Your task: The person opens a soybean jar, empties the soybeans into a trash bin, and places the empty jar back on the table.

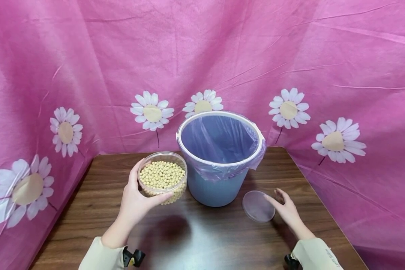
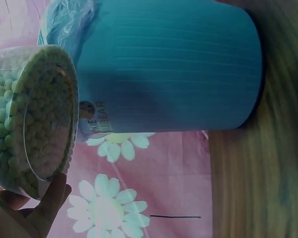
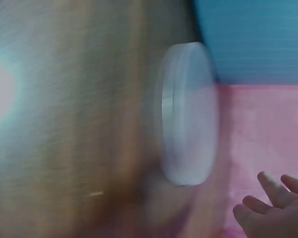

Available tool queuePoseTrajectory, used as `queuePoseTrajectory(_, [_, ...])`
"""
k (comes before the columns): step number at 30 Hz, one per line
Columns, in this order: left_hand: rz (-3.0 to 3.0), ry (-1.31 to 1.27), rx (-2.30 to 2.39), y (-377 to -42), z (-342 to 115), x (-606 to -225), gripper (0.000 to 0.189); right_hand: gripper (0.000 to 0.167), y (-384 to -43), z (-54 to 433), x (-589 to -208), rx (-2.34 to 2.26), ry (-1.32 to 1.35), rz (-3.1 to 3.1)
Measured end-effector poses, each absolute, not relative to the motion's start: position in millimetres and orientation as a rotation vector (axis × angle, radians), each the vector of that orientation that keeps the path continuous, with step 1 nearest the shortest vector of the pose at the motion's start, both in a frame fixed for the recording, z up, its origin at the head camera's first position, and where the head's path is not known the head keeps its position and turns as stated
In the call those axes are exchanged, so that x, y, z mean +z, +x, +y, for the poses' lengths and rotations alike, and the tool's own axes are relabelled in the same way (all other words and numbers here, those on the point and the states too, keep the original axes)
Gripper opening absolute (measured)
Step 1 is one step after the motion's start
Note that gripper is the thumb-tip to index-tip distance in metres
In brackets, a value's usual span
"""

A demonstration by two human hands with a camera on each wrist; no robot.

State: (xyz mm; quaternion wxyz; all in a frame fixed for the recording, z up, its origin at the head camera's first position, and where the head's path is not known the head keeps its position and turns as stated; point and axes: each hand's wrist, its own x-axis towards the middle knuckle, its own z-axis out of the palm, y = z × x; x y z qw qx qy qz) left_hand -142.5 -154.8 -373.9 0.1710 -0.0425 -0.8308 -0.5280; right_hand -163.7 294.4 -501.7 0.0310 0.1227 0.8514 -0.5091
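My left hand (image 1: 136, 200) grips a clear round plastic jar (image 1: 179, 190), with thumb and fingers spread around its side. Small pale-yellow balls, like dried soybeans (image 1: 162, 174), fill much of the jar, which has no lid on and is held above the table. Its base faces the camera in the left wrist view, the fingers (image 2: 48, 206) against its lower edge. At the right, a clear round lid (image 1: 258, 206) lies on the table. Beside it my right hand (image 1: 287, 210) holds nothing, its fingers loosely spread; the right wrist view shows them apart from the blurred lid (image 3: 191, 116).
A blue bucket (image 1: 216, 189) with a white rim and a thin purple bag lining it stands mid-table, just right of the jar. The brown wooden table (image 1: 209, 240) is bordered by a pink cloth (image 1: 202, 48) with daisies behind and at both sides.
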Motion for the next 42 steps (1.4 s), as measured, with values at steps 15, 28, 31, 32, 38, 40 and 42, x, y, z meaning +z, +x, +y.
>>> queuePoseTrajectory(15, [-2.407,-0.108,-1.350,-158.5,-157.0,-341.4,0.117,0.052,-192.4,278.6,-414.8,-2.107,0.060,2.645])
queuePoseTrajectory(28, [-2.469,-0.133,-1.272,-176.8,-152.2,-305.8,0.124,0.028,-232.2,257.0,-360.8,-2.312,-0.249,2.576])
queuePoseTrajectory(31, [-2.467,-0.156,-1.260,-182.8,-150.4,-299.9,0.124,0.039,-244.5,255.7,-348.9,-2.164,-0.219,2.628])
queuePoseTrajectory(32, [-2.465,-0.164,-1.254,-185.2,-149.7,-298.3,0.124,0.044,-248.6,255.2,-345.7,-2.094,-0.208,2.657])
queuePoseTrajectory(38, [-2.470,-0.186,-1.210,-196.9,-149.2,-291.1,0.125,0.062,-270.6,248.7,-331.7,-1.607,-0.169,2.868])
queuePoseTrajectory(40, [-2.482,-0.184,-1.184,-199.1,-150.2,-289.1,0.125,0.065,-275.6,246.7,-329.1,-1.496,-0.178,2.871])
queuePoseTrajectory(42, [-2.495,-0.179,-1.157,-201.4,-151.2,-287.0,0.124,0.067,-279.9,245.4,-327.3,-1.429,-0.187,2.832])
